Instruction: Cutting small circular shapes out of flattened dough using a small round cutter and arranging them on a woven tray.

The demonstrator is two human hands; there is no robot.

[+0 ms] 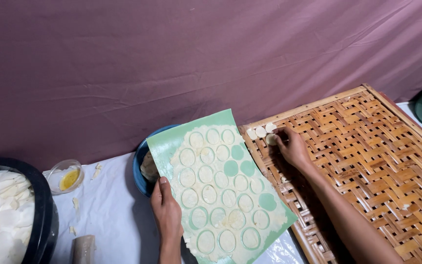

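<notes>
Two bare hands at work, lower centre of frame. Left hand (166, 210) lies flat, fingers together, pressing the left edge of a green rectangular mat (172, 142) covered with a thin pale dough sheet (216, 195) cut into rows of circles; several circles already gone, green showing through. Right hand (291, 146) reaches to the upper left corner of a large woven bamboo tray (367, 161), fingertips pinched on a small round dough disc (270, 140), touching the tray. Two more discs (264, 130) sit just beside it. Blue bowl (140, 166) sits partly under the mat. Black tub of white slices (6, 210) at lower left, small clear cup with yellow liquid (67, 178) near it.
</notes>
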